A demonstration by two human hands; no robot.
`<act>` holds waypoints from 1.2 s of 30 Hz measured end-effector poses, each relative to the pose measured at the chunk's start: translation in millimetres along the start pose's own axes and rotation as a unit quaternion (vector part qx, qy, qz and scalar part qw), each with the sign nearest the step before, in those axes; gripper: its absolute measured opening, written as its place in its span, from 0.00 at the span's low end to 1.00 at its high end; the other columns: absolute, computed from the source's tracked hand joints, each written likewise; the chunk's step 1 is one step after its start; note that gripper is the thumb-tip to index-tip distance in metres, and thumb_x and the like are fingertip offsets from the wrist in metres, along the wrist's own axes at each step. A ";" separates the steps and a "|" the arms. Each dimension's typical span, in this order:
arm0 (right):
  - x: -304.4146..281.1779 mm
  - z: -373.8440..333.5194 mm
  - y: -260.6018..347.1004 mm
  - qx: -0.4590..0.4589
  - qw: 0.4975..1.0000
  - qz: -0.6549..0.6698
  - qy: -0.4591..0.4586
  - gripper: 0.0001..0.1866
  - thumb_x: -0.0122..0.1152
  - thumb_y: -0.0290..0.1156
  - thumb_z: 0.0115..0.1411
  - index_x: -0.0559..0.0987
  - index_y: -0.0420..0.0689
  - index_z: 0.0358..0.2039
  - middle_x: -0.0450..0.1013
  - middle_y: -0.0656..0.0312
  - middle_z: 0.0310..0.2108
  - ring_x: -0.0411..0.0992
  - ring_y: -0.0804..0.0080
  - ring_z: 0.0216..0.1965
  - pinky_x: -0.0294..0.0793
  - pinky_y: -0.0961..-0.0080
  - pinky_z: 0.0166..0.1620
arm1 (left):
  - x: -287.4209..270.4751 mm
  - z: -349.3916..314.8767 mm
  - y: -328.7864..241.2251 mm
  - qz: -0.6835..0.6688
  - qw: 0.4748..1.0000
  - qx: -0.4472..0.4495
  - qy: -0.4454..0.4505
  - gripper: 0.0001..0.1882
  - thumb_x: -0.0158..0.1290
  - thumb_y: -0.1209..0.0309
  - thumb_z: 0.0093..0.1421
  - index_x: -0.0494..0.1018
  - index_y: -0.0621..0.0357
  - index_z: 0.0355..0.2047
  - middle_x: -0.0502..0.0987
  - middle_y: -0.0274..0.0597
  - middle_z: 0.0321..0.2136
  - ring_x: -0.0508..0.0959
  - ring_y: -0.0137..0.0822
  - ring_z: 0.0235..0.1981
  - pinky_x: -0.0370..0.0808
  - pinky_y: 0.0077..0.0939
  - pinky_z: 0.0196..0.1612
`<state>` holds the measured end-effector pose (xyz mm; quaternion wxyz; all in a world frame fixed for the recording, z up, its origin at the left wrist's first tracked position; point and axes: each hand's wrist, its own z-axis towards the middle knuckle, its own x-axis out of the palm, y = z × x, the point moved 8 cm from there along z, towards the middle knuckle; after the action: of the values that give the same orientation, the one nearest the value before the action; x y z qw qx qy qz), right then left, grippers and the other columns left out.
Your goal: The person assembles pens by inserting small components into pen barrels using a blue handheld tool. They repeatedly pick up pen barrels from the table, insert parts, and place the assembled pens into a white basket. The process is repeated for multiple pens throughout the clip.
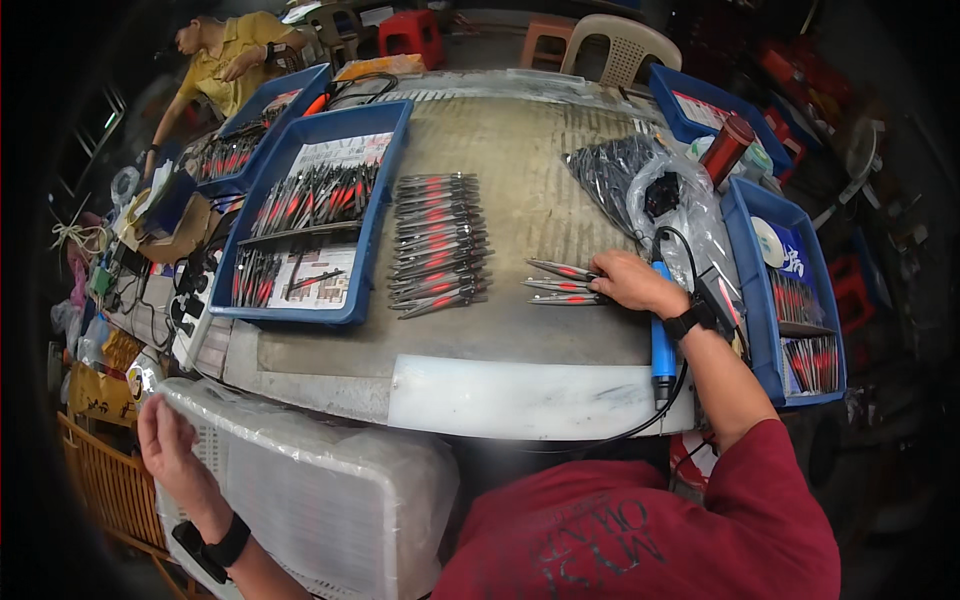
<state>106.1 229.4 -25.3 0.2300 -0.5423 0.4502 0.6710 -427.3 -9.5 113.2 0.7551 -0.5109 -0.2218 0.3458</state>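
My right hand (640,283) is at the right of the table, its fingers closed around the ends of a few slim pointed grey tools with red patches (560,285), which look like tweezers. Their tips point left. A long column of the same pointed tools (437,240) lies in overlapping rows left of centre. My left hand (172,450) is raised at the lower left, beside a white plastic-covered crate (330,480); its fingers are stretched up and nothing shows in them. Just below my right wrist lies a blue electric screwdriver (663,350) with a black cable.
Blue bins (365,290) with more pointed tools stand left; another blue bin (815,390) stands right. Clear plastic bags (660,200) and a red cylinder (727,148) lie at the right. A white board (520,395) lines the near edge. A co-worker in yellow (235,60) is far left.
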 end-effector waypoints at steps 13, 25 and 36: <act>-83.6 -30.6 188.9 -0.286 0.955 -0.021 -0.082 0.12 0.61 0.25 0.46 0.71 0.40 0.32 0.67 0.57 0.25 0.68 0.59 0.29 0.62 0.69 0.34 | 258.8 -142.8 -85.9 0.208 0.793 0.376 0.432 0.18 0.55 0.74 0.48 0.68 0.64 0.40 0.72 0.47 0.35 0.72 0.43 0.34 0.71 0.32 0.36; -101.1 -17.4 211.7 -0.257 0.926 0.153 -0.229 0.21 0.56 0.23 0.51 0.69 0.36 0.47 0.68 0.51 0.43 0.68 0.64 0.38 0.67 0.72 0.43 | 99.0 -21.3 -47.6 0.167 0.969 0.099 0.149 0.06 0.52 0.74 0.56 0.75 0.62 0.33 0.73 0.30 0.22 0.69 0.19 0.24 0.63 0.15 0.25; -43.7 11.1 124.8 -0.099 0.936 0.293 -0.167 0.15 0.48 0.24 0.60 0.69 0.34 0.47 0.67 0.57 0.44 0.66 0.71 0.46 0.62 0.77 0.51 | -129.8 -3.5 175.3 0.099 0.937 -0.302 -0.146 0.08 0.54 0.71 0.50 0.69 0.60 0.18 0.67 0.34 0.13 0.67 0.25 0.12 0.68 0.20 0.14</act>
<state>14.2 185.7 59.8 0.0400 -0.2863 0.4757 0.8308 -562.6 -67.0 -47.9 0.4871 -0.6778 -0.3720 0.4061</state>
